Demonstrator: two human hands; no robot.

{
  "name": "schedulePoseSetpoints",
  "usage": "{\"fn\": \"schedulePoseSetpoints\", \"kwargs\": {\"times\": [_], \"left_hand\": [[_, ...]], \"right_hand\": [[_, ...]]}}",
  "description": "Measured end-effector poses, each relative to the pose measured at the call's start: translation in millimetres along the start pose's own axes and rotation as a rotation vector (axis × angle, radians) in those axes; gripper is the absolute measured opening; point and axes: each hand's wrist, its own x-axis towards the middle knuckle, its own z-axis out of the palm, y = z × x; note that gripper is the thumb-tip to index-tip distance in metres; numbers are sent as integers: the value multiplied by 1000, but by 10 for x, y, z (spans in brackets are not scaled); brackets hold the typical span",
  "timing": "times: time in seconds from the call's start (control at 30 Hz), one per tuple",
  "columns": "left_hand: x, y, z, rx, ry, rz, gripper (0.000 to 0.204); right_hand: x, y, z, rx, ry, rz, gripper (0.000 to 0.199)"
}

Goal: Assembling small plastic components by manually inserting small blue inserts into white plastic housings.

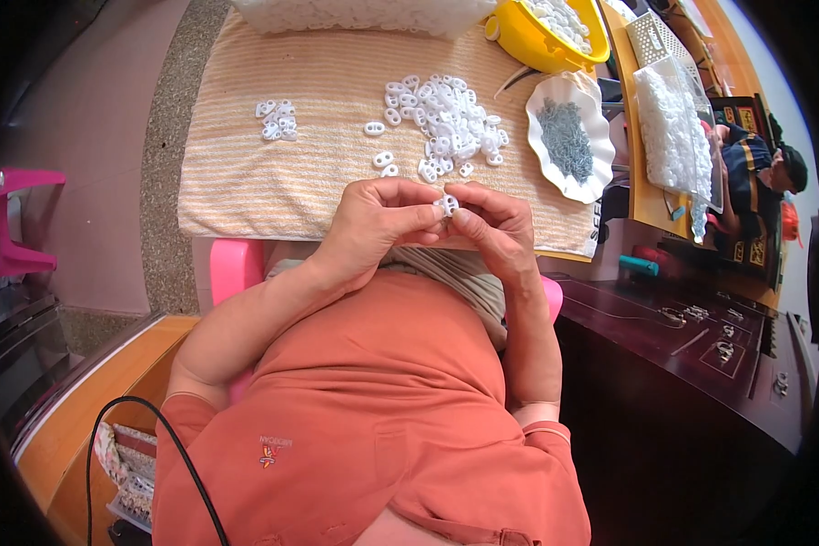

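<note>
My left hand (373, 223) and my right hand (491, 227) meet at the near edge of a striped towel (273, 173), fingertips pinched together on a small white plastic piece (448, 204). Beyond my hands lies a loose heap of the same white plastic pieces (448, 123). A smaller cluster of white pieces (278, 119) lies to the left on the towel. A white scalloped dish (591, 177) to the right holds small grey metal parts (566, 136).
A yellow bowl (519, 41) with white pieces stands at the far right corner. A white tray (355, 16) of pieces lies along the far edge. A bag of white pieces (673, 127) rests on an orange table. Dark wooden furniture (692, 364) is at right, a pink stool (9, 227) at left.
</note>
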Motion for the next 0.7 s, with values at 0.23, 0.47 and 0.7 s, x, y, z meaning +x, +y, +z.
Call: {"fn": "schedulePoseSetpoints", "kwargs": {"times": [0.23,0.47,0.7], "left_hand": [[-10,10,5,16,-9,-4,17],[6,-7,-9,30,-14,-15,18],[9,-4,-7,23,-42,-10,19]], "right_hand": [[-14,17,-8,2,10,12,28],[-23,30,-23,57,10,59,30],[-23,-9,-6,91,10,49,29]]}}
